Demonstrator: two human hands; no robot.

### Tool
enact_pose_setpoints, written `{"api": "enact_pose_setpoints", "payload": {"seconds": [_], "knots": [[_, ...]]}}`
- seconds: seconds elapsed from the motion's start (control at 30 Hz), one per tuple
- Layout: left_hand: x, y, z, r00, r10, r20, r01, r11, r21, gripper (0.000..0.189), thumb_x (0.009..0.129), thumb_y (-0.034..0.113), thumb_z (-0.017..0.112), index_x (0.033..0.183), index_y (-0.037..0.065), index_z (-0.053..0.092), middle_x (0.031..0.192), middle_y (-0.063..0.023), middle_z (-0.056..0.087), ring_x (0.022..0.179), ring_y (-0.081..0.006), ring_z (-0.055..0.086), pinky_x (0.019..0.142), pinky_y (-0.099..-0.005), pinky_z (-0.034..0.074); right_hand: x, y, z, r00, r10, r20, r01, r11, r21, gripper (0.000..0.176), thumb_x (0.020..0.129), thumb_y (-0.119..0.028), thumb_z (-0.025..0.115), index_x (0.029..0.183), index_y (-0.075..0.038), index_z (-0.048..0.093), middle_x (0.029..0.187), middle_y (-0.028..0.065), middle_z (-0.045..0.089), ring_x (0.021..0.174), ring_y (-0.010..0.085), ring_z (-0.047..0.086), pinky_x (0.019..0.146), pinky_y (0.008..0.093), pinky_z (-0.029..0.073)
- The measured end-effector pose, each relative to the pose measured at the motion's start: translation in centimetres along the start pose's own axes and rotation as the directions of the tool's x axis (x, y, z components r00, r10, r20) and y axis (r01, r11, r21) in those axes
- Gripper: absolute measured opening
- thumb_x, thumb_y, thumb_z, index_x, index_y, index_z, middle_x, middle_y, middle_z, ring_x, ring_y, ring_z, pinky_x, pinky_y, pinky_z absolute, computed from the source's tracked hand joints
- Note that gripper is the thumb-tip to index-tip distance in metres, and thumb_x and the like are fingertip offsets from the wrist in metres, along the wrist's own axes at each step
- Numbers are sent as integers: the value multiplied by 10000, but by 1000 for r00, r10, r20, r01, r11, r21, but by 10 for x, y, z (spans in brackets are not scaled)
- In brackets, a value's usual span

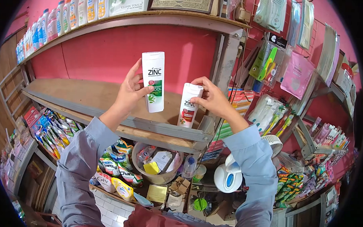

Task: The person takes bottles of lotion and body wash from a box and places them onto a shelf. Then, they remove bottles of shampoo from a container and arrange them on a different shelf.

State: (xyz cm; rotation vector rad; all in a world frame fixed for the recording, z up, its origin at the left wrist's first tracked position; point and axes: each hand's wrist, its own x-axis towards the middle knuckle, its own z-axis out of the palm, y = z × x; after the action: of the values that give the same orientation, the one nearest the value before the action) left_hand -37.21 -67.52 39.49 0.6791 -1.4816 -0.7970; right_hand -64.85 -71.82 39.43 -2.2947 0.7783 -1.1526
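Grey-blue sleeves [77, 166] rise from the bottom of the view towards a wooden shelf [90, 96]. Below that shelf, a round plastic tub [159, 180] holds small packets, with colourful sachets [53, 129] in rows to its left and soap packs just beside it.

Further out, the left hand [130, 91] grips a white Zinc shampoo bottle with a green label [153, 82]. The thumb lies across the label and the fingers are behind the bottle. It is held upright in the air, above the shelf board and clear of it. The right hand [214, 99] pinches the cap end of a second Zinc bottle with a red label [188, 105]. This one leans slightly, and its base is at the shelf's front right corner, seemingly resting on the board. The two bottles are near each other but apart.

Right of the hands, packaged toothbrushes [269, 112] hang on a rack. Behind everything is a red wall [111, 55], and on the top shelf stands a row of lotion bottles [65, 15].
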Motion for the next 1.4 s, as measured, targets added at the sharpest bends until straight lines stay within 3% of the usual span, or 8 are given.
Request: {"api": "enact_pose_setpoints", "payload": {"seconds": [0.27,0.33,0.43,0.53,0.67,1.0,1.17,1.4], "knots": [[21,-1,5,994,-93,56,95,995,-39,914,793,11,681,1501,168,126,1229,-112,547,1110,-203,551,886,-353,490,11,-1,-7,992,26,125,-21,999,-43,490,753,-167,762,1150,-73,491,1033,116,630,913,212,626,752,345,504],[30,-7,9,991,-118,63,119,993,-21,909,791,-1,670,1499,172,127,1224,-100,545,1110,-203,551,883,-350,489,10,-4,-8,987,28,159,-23,999,-35,612,733,-190,781,1247,-88,465,1060,127,628,925,230,628,770,352,508],[47,-24,14,978,-167,126,167,986,15,756,767,-45,663,1413,114,302,1216,-88,544,1113,-203,551,887,-356,502,7,-11,-10,980,-18,196,33,997,-76,744,724,-244,791,1351,-106,416,1113,162,615,942,250,626,784,359,516],[55,-34,22,958,-231,172,227,973,44,649,759,-60,669,1332,62,389,1215,-85,543,1118,-200,548,898,-356,508,7,-39,-17,994,57,94,-38,979,-199,735,738,-298,773,1353,-94,426,1131,179,606,930,251,624,782,364,518],[60,-46,26,946,-207,248,187,977,102,656,763,-46,677,1336,56,376,1230,-91,530,1159,-207,520,919,-362,504,12,-57,-23,991,-122,-62,94,937,-337,639,772,-335,735,1298,-63,495,1142,164,600,918,273,610,772,357,510],[38,-47,1,805,-406,432,369,913,172,756,755,-53,685,1391,91,302,1284,-115,497,1209,-226,478,995,-393,438,7,-42,-11,989,-75,124,117,920,-374,508,721,-199,740,1173,-38,571,1079,183,639,962,328,631,819,388,504],[34,-54,5,793,-367,486,355,927,120,737,737,-65,707,1356,83,337,1281,-72,497,1229,-206,454,1063,-379,359,8,-36,-10,990,-58,127,100,932,-350,491,716,-166,741,1161,-36,576,1049,180,648,945,326,637,807,385,506],[37,-54,12,744,-359,564,355,927,122,750,741,-32,717,1374,88,334,1317,-82,488,1242,-201,451,1058,-383,362,13,-33,-13,983,-90,159,135,943,-303,478,699,-101,749,1142,-29,582,1034,174,653,934,325,641,794,378,507]]}}
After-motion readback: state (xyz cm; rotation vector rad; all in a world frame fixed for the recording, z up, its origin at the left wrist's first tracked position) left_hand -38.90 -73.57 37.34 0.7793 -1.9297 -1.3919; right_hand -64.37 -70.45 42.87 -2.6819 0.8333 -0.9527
